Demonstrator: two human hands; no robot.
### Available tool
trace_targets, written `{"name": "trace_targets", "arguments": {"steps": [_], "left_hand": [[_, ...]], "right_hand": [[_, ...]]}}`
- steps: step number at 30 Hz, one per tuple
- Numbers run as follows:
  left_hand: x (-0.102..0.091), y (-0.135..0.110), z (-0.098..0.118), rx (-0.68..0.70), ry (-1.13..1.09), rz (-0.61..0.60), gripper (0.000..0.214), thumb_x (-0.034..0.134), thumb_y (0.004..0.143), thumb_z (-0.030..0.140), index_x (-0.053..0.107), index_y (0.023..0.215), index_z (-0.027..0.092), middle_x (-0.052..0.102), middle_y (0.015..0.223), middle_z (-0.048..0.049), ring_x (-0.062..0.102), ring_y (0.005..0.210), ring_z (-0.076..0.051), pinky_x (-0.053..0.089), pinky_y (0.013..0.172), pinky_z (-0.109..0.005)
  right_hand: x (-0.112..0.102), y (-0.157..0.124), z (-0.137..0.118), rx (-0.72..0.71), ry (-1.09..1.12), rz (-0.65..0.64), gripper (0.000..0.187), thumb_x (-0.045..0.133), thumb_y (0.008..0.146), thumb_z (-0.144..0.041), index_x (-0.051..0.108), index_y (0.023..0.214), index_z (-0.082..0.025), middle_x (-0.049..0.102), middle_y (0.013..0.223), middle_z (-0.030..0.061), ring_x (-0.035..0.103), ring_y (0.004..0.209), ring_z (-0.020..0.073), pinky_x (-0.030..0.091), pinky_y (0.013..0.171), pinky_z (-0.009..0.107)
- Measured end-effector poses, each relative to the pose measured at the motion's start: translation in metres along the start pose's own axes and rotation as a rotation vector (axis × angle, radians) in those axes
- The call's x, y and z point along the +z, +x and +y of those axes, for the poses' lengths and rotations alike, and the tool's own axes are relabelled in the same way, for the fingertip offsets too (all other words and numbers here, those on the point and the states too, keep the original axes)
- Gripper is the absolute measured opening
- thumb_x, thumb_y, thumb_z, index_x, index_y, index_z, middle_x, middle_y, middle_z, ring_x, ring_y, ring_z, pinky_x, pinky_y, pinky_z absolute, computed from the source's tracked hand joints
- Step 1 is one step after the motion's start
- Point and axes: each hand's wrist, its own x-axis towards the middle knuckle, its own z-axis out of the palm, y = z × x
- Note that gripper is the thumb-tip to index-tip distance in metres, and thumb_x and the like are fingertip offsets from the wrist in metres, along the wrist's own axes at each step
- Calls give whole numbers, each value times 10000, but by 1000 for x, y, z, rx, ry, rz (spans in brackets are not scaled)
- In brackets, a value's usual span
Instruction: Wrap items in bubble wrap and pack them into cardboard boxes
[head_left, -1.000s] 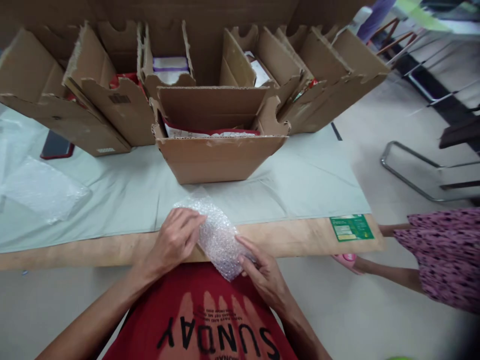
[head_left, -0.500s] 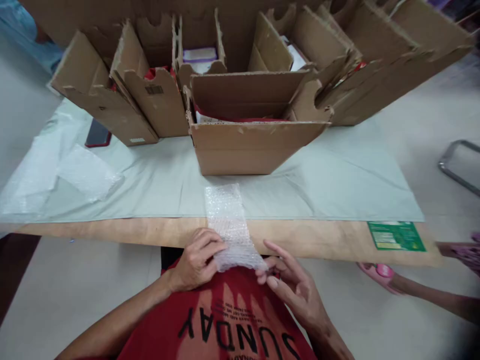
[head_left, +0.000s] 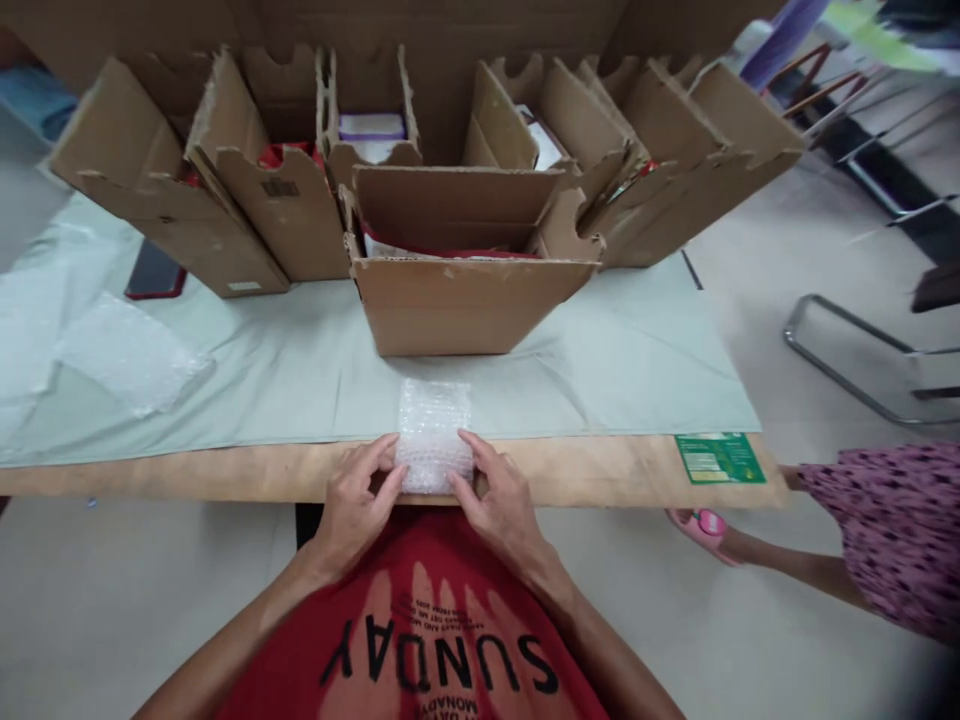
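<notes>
A clear piece of bubble wrap (head_left: 435, 430) lies folded into a short rectangle at the table's front edge, partly on the green cloth and partly on the bare wood. My left hand (head_left: 360, 500) pinches its left side between thumb and fingers. At the opposite side my right hand (head_left: 499, 500) grips it the same way, thumb on top near the front corner. Just behind the bubble wrap stands a cardboard bin (head_left: 442, 310) with red and white packets showing inside.
Several more cardboard bins (head_left: 307, 230) line the back. A dark phone (head_left: 155, 270) and loose bubble wrap (head_left: 135, 350) lie at left. A green printed card (head_left: 721, 458) rests on the front edge at right. Beyond it are a person's leg (head_left: 795, 570) and a metal chair frame (head_left: 847, 330).
The bubble wrap strip, longer and hanging over the edge before, is now folded shorter and lies on the table. My right hand has closed on its side. The view has shifted, showing more at right.
</notes>
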Motion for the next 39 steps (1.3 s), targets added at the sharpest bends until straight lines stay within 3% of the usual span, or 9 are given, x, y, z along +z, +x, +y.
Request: {"name": "trace_targets", "arguments": {"steps": [5,11,15,18,24,29,33,36,39], "left_hand": [[5,8,0,175,188,6,304,592,962,169,599,1266,156,668,752,4,628,725,-176,514,762,-336],[-2,10,2,240,276,-43,280,600,961,161,606,1239,121,667,776,-29,615,747,-201,492,752,-353],[-18,8,4,343,240,-112,322,688,914,262,638,1202,126,672,1182,-178,622,1095,-307,490,939,-462],[-22,9,4,386,149,-194,229,667,920,193,650,1147,169,716,1120,-119,639,1076,-271,486,938,-437],[2,28,-7,186,162,-74,148,602,964,213,687,1070,154,732,816,-39,662,741,-189,503,721,-332],[6,39,-11,119,238,-50,226,597,967,308,704,1094,154,700,812,-43,646,703,-193,514,728,-353],[-9,27,-5,-249,-103,-16,321,621,936,404,682,1145,169,701,912,-53,677,775,-173,561,761,-322],[-12,15,1,-543,-486,-136,473,670,881,438,627,1256,153,743,1102,-107,731,974,-221,593,860,-351],[-4,12,6,-655,-728,-190,615,724,817,423,577,1348,150,725,1239,-132,713,1101,-251,583,944,-371]], "right_hand": [[-20,-5,-4,-156,-146,155,493,643,927,-276,527,1401,-206,725,1033,103,677,911,263,510,807,427],[-28,-3,-6,-378,-183,-170,270,628,923,-192,664,1189,-219,713,1274,102,606,1232,308,465,953,484],[-20,6,1,-348,-79,-114,202,557,979,-131,686,1111,-213,781,1083,62,678,1081,240,482,923,432],[-18,15,2,-302,-5,-104,174,559,986,-148,686,1091,-206,783,976,47,692,933,212,508,851,389],[-26,21,-5,-260,-153,84,205,605,970,-227,671,1163,-206,730,1113,107,641,1011,257,483,855,413],[-17,28,-4,-403,-285,-99,231,613,955,-189,682,1173,-220,718,1221,100,617,1125,280,454,887,432],[-8,39,2,-284,-150,-51,235,546,998,-155,694,1173,-213,765,1094,80,669,1025,228,476,867,394],[-9,39,-3,-162,69,-42,224,549,1002,-198,704,1162,-222,777,1057,71,694,993,215,504,891,391],[-16,32,-13,-100,236,-135,193,569,979,-228,721,1097,-241,782,975,46,711,904,207,541,850,378]]}}
